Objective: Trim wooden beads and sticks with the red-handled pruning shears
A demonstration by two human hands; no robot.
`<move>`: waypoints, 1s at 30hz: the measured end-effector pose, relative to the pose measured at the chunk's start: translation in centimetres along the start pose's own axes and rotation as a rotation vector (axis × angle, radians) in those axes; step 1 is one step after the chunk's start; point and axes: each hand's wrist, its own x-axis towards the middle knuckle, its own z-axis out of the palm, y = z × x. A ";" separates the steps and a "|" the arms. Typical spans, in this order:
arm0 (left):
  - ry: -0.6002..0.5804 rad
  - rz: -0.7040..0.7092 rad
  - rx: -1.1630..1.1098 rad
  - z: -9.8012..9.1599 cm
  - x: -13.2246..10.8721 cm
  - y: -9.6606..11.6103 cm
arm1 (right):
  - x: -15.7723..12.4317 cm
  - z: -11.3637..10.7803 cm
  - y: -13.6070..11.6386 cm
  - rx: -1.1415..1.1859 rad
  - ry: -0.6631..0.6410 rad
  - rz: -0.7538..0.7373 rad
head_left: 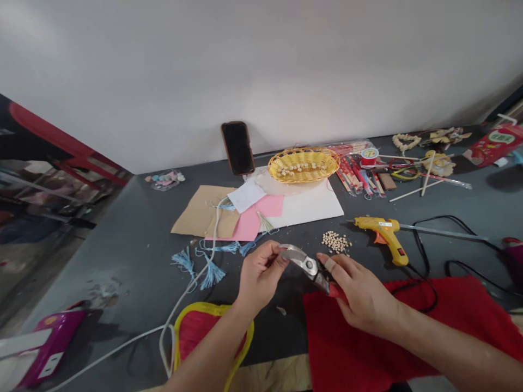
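Note:
My right hand [362,288] is wrapped round the red handles of a pair of pruning shears [309,265], whose silver jaws point up and to the left. Thumb and fingers of my left hand [263,272] are pinched together at the jaw tips; whatever they hold is too small to make out. Just beyond the shears lies a small heap of pale beads or seeds [335,242]. A red cloth [368,348] spreads under my right forearm. Beneath my left forearm is a red piece with a yellow rim [196,326].
A yellow glue gun [382,231] with a black cord lies to the right. Behind are a yellow basket [281,163], a leaning phone [238,148], coloured paper [245,224] and packaged sticks [351,177]. Blue tassels [212,274] and a white cable [180,299] lie left.

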 end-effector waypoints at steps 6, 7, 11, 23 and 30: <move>-0.061 -0.049 -0.055 -0.4 0.2 0.0 | 0.2 -0.1 0.4 -0.075 0.012 0.006; -0.091 -0.078 -0.093 -0.5 0.3 0.0 | 0.2 -0.1 0.4 -0.079 0.008 0.005; -0.192 -0.219 -0.291 -0.8 0.6 -0.1 | 0.4 -0.3 0.6 -0.071 -0.010 -0.012; -0.211 -0.275 -0.336 -0.6 0.7 0.0 | -0.1 -0.1 0.3 0.011 -0.011 -0.006; 0.054 -0.066 0.033 0.2 0.4 0.3 | 0.2 0.3 0.7 -0.021 0.030 0.034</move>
